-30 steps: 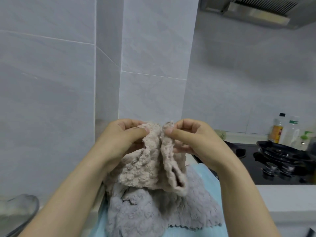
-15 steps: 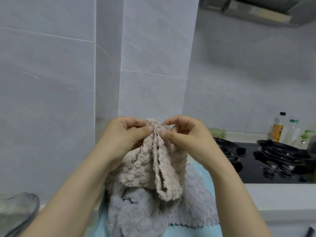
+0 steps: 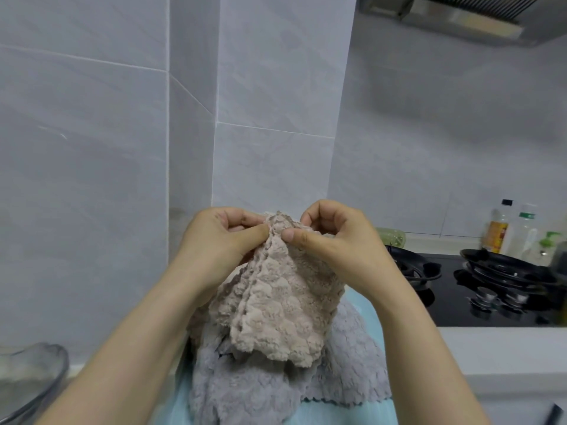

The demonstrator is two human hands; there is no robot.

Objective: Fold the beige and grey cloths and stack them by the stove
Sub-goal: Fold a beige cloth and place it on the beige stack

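Much grey cloth [image 3: 245, 394] behind beige cloth [image 3: 276, 308]

I see beige cloth [image 3: 276, 305] nubbly plush; grey cloth [image 3: 245, 391] same fleece; stove [image 3: 491, 314] top glossy black glass; wall tiles [image 3: 92, 148] smooth.

- Two bare hands: the left hand [image 3: 214, 245] and the right hand [image 3: 340, 245], both with slim fingers
- The left forearm [image 3: 129, 348] is bare along all of its visible length, from wrist to frame edge
- The right forearm [image 3: 423, 348] is bare in the same way, wrist to frame edge
- The right thumbnail [image 3: 288, 233] is cut short, with a rounded tip
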